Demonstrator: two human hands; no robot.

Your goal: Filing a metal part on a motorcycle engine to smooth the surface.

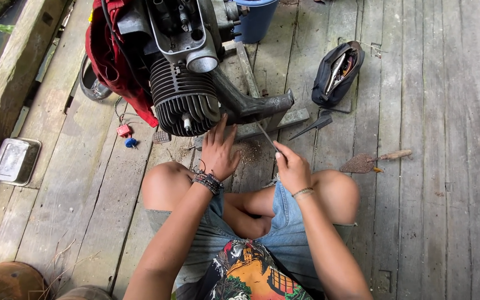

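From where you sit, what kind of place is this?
Probably an outdoor makeshift repair spot: weathered wooden planks for a floor, a small engine beside an open tool pouch.

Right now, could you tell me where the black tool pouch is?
In the head view, the black tool pouch lies open on the wooden deck, to the person's right, just past the engine's exhaust pipe.

The engine [184,83] is dull grey metal with ribbed fins; its exhaust pipe [251,105] looks matt and sooty. The floor planks [434,166] are weathered, rough wood. A red cloth [109,61] (soft, faded) hangs beside. The tray [15,161] is smooth, shiny metal.
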